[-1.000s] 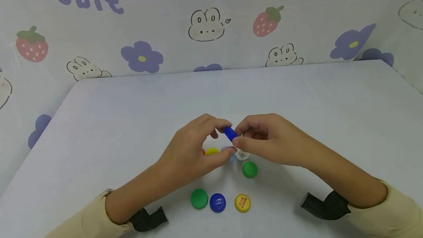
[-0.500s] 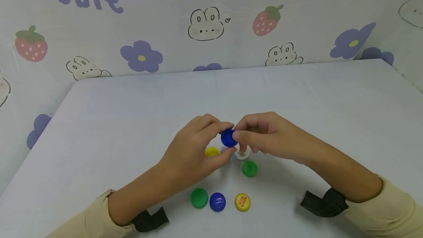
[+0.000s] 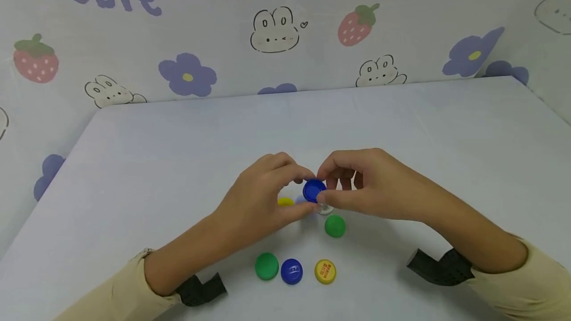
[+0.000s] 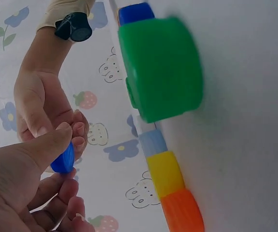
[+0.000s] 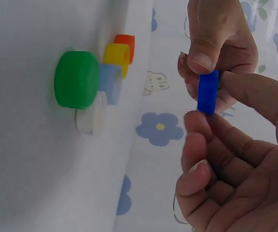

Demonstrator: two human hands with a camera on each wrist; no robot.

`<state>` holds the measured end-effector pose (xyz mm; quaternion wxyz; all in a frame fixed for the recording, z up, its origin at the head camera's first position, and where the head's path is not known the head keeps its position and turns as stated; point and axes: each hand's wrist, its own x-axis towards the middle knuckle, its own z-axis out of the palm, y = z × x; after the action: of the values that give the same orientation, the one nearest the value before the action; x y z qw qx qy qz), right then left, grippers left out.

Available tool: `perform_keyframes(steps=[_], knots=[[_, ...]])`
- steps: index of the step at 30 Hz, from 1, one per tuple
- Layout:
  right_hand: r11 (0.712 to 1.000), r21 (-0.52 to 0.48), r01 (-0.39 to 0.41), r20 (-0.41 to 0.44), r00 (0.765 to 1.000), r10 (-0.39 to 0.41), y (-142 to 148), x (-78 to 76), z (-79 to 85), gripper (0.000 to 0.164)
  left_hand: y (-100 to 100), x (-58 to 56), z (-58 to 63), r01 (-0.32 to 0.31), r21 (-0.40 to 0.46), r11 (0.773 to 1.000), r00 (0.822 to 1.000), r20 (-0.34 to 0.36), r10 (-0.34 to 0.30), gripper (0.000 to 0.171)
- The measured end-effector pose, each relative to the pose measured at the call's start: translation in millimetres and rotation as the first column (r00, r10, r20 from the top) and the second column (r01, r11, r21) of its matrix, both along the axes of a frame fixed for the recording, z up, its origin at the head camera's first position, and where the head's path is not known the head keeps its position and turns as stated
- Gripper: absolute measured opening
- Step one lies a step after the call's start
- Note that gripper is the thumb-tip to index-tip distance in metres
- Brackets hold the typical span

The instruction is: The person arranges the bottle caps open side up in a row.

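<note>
A small blue bottle cap (image 3: 314,190) is held up over the table, its hollow inside facing the head camera. My left hand (image 3: 256,194) pinches it between thumb and fingertips from the left. From the right, my right hand (image 3: 379,185) grips the same cap, thumb on its lower edge and forefinger at the top. Both wrist views show the blue cap edge-on between the fingertips. Just beneath the hands lie a green cap (image 3: 335,226), a partly hidden white cap (image 5: 91,116), a light blue cap (image 5: 111,84), a yellow cap (image 5: 117,59) and an orange cap (image 4: 182,212).
Nearer the front, a green cap (image 3: 266,266), another blue cap (image 3: 292,271) and a yellow cap with red print (image 3: 325,271) lie in a row on the white table (image 3: 178,147). Behind it hangs a rabbit-and-strawberry patterned cloth (image 3: 232,28). Each wrist carries a black camera mount (image 3: 439,267).
The held blue cap has turned from edge-on to showing its hollow inside, and sits slightly lower and further right. The fingers of both hands have shifted around it. The caps on the table stay put.
</note>
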<state>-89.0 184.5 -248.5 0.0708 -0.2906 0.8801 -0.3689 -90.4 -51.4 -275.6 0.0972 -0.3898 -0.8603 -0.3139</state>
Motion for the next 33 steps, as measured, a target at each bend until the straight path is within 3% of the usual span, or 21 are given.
perform_keyframes(steps=[6,14,18,23,28,33], knots=[[0.994,0.107,-0.018,0.001,1.000,0.018,6.4,0.2,6.5,0.025,12.7,-10.2,6.3,0.008,-0.105,0.994,0.998,0.069,0.000,0.036],[0.986,0.164,-0.041,0.004,0.999,0.041,15.8,-4.8,7.1,0.026,37.5,-22.9,10.3,0.021,-0.272,0.962,0.986,0.165,0.025,0.044],[0.984,0.175,-0.029,-0.005,1.000,0.030,19.4,-8.8,5.7,0.023,44.7,-28.7,10.6,0.045,-0.286,0.957,0.981,0.192,0.012,0.043],[0.974,0.226,-0.007,-0.006,1.000,0.008,23.2,-15.8,2.5,0.017,47.8,-35.5,12.0,0.088,-0.303,0.949,0.958,0.288,0.003,0.035],[0.965,0.262,-0.033,0.053,0.998,0.020,26.1,-20.4,-1.2,0.013,52.9,-40.5,8.0,0.114,-0.374,0.920,0.946,0.324,0.015,0.032],[0.946,0.315,-0.072,0.115,0.993,0.037,26.1,-21.6,-4.9,0.012,61.9,-38.3,5.3,0.129,-0.450,0.884,0.942,0.333,0.032,0.032]])
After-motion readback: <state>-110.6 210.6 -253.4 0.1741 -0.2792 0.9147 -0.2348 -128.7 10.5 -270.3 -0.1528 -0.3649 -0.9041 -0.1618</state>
